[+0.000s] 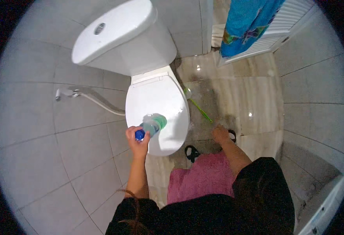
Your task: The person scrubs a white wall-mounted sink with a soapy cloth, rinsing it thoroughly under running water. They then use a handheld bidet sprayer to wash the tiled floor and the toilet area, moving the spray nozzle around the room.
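Note:
My left hand (137,141) is closed round the upper part of a clear plastic bottle (151,126) with a blue cap and green liquid in its lower part. The bottle is over the white toilet lid (152,94), which is down; whether its base touches the lid, I cannot tell. My right hand (220,135) hangs low above the floor, close to the end of a bright green brush handle (201,111). Between the hand and the handle there seems to be a small gap. The right fingers are too small and turned away to read.
Behind the lid rises the white cistern (129,43). A bidet sprayer (68,93) with a white hose hangs on the grey tiled wall at left. The floor (254,94) looks wet. A blue cloth (248,27) hangs by a white louvred door (289,23). Black slippers (191,152) are below me.

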The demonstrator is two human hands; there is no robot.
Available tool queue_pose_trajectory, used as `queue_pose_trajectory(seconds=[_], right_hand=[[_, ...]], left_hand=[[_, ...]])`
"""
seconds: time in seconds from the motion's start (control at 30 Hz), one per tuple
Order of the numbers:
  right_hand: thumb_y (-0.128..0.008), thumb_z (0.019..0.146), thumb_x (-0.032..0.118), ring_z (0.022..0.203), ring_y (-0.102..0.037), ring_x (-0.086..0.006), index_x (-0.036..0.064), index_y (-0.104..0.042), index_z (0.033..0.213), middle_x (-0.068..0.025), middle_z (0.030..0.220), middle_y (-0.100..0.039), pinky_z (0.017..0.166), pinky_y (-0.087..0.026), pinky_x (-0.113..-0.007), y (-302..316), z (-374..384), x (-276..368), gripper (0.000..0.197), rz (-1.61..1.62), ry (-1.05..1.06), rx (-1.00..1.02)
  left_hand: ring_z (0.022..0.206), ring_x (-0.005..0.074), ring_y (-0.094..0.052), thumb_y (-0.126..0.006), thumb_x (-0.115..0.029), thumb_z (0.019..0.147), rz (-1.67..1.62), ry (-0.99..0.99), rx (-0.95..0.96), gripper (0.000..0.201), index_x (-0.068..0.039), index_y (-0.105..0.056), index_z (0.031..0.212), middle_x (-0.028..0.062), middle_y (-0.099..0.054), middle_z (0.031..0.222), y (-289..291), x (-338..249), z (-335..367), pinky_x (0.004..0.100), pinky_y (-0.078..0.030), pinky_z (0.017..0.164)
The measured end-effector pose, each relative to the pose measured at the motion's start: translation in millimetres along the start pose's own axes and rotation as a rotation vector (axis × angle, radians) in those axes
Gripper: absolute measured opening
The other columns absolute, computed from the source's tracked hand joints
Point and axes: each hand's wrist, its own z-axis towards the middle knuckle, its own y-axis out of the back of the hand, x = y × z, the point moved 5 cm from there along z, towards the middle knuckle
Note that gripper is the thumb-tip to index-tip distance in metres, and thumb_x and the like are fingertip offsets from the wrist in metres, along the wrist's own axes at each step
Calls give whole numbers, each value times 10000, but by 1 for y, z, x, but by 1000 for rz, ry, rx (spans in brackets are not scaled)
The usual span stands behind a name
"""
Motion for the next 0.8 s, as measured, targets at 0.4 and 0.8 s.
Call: queue_pose_trajectory(seconds=[0.4,0.8], right_hand=[[-412,839,189,997,-489,-270,5,-419,1153,-164,1170,-432,796,-415,-386,-167,308,-22,364,-44,-53,-105],[-397,836,117,967,-492,-285,4,-396,1127,-192,1122,-456,842,-375,-357,-54,182,-55,312,1012,10,-481]], left_hand=[[1033,307,-430,-654,-269,642,-449,-37,-512,677,-90,-305,1193,135,-451,1108,-81,37,-3,433,-402,844],[1023,227,-422,-691,-145,646,-380,492,-339,714,-8,-270,1207,140,-416,1116,-106,73,6,387,-308,903]])
